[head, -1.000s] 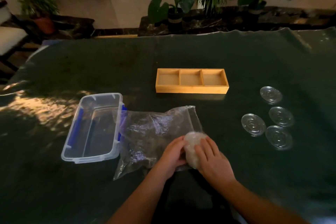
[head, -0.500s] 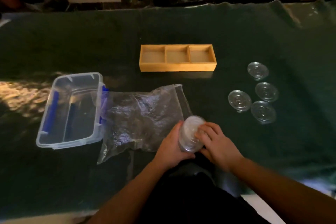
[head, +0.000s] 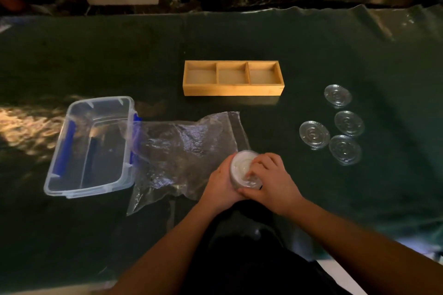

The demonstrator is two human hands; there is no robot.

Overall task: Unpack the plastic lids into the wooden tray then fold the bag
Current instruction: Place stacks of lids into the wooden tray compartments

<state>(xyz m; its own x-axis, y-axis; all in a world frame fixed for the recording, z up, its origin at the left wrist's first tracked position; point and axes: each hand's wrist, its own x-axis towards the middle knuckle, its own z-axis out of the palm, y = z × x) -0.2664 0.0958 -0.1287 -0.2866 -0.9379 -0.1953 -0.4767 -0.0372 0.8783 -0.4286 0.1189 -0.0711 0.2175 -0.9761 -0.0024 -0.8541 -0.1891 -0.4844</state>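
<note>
Tray, 12 o'clock: pale wood, smooth, matt. Bag, centre: thin clear plastic, crinkled, glossy. Box, 9 o'clock: clear hard plastic, blue clips. Four lids, 3 o'clock: clear ridged plastic, shiny. Table cover: dark green, glossy film.

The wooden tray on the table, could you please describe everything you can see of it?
The wooden tray is a long, shallow rectangular box of light, bamboo-like wood. Two thin dividers split it into three roughly equal compartments in a row, and all three look empty. It lies flat on the dark green table cover, its long side facing the person, beyond the plastic bag. Nothing touches it except the cover beneath; neither hand is near it, and the four loose lids lie apart to its right.
</note>
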